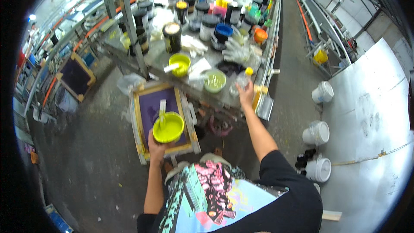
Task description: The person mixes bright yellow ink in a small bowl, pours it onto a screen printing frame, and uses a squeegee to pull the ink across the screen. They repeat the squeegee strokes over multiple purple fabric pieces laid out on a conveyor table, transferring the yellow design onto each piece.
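Note:
My left hand [157, 147] is closed on the near side of a yellow-green bowl [174, 134] of bright paint, held in front of my body. A pale spatula [162, 108] stands in that bowl, leaning on its rim. Out to the right, my right hand [246, 94] grips a clear plastic bottle [239, 83] with a yellow cap at the table's corner. Left of the bottle sits a bowl of pale green liquid [214, 80], with a whitish spatula across its edge. Farther left is another yellow bowl [180, 65] with a white spatula.
The grey table [159, 62] carries several dark jars, a blue-topped tub [224, 30], an orange cup [260, 35] and a crumpled glove [236, 52]. A framed screen [142, 99] leans below its edge. White buckets [316, 132] line the right wall. A metal post [129, 26] rises at left.

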A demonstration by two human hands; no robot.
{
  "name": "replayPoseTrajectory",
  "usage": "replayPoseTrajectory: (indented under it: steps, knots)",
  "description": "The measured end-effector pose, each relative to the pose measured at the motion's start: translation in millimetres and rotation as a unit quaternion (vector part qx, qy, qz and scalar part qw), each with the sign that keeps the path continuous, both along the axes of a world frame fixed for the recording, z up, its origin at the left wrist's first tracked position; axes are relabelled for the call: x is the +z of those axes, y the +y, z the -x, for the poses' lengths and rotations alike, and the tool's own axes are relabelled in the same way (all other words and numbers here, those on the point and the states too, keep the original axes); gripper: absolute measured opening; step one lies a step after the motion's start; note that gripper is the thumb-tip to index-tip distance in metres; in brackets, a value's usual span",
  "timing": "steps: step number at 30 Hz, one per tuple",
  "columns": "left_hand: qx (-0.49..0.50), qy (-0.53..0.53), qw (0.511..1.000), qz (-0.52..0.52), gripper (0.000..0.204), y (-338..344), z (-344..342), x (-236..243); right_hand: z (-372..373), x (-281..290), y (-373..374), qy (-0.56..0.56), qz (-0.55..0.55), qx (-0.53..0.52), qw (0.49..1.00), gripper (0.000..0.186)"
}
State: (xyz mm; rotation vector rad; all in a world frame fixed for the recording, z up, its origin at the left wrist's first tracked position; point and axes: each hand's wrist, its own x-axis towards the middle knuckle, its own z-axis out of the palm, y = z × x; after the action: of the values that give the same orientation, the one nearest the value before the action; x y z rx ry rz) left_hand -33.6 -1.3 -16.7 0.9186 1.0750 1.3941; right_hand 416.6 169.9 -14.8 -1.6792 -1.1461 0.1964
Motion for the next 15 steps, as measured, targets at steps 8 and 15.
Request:
replayPoseTrajectory:
  steps: [8, 15]
  knots:
    - [0.007, -0.016, 1.0, 0.009, 0.086, -8, 1, -3, 72, -57, -61, 0.263, 0.058, -0.024, 0.963, 0.066]
    - [-0.012, 0.078, 0.997, -0.011, 0.078, -11, 14, -26, 190, 61, -55, 0.179, 0.119, 0.388, 0.896, 0.032]
